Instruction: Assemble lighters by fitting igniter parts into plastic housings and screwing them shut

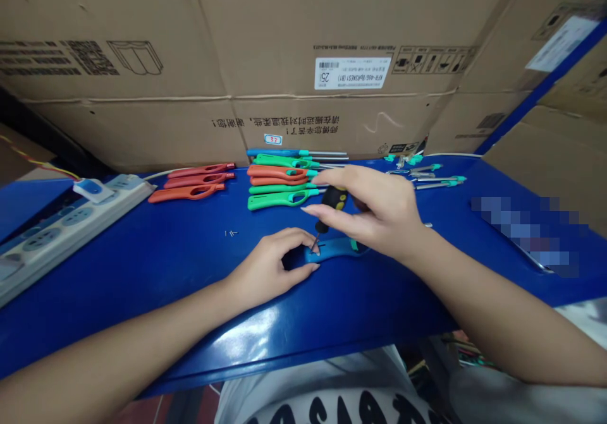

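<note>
My left hand (277,256) is closed on the near end of a blue lighter (339,249) that lies on the blue table, fingers on its upper side and thumb along its lower edge. A screwdriver (334,200) with a black and yellow handle is gripped in my right hand (379,206). Slanting down to the left, its thin shaft ends at the blue lighter's body beside my left fingertips. My right hand and wrist hide the lighter's far end. Left of my hands lie several small screws (231,233).
Orange and red lighter handles (190,190) lie at the left back. Green, orange and blue lighters (279,199) are lined up behind my hands. Metal lighter rods (439,182) lie at the right back. A power strip (80,222) stands left; a cardboard box (270,45) walls the back.
</note>
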`<state>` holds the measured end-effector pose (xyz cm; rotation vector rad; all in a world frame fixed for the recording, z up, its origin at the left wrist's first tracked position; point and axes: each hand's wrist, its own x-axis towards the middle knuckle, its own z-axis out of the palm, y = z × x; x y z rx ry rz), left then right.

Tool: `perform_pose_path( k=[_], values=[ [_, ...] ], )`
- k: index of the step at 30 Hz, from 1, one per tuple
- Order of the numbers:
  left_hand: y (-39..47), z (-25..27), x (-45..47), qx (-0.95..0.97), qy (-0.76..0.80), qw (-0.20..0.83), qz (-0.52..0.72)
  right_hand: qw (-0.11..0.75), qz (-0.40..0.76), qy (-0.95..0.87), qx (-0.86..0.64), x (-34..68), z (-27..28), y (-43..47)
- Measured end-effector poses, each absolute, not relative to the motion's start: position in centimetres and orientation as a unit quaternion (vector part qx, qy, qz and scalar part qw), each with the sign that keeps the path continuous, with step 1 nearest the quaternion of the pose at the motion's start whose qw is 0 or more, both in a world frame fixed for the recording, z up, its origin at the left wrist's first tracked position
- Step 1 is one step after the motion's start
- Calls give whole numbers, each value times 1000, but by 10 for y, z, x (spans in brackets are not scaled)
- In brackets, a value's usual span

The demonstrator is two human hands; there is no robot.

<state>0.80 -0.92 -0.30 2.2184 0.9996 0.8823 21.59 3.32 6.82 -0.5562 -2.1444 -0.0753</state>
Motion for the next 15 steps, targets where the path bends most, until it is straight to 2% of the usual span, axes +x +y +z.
perform_pose_path(
  k=[2, 6, 8, 12, 15],
  values=[
    [-9, -2, 8, 824, 370, 277, 327, 452, -60, -859, -232, 216, 68, 33],
    [-9, -2, 8, 822, 372, 287, 323, 421, 100, -866, -252, 213, 66, 33],
    [-9, -2, 8, 822, 373, 283, 323, 424, 144, -859, -248, 212, 64, 35],
    [-9, -3, 8, 826, 372, 272, 325, 480, 14, -851, -211, 213, 63, 37],
    [-9, -3, 8, 825, 371, 270, 329, 434, -16, -879, -197, 213, 65, 32]
  ],
)
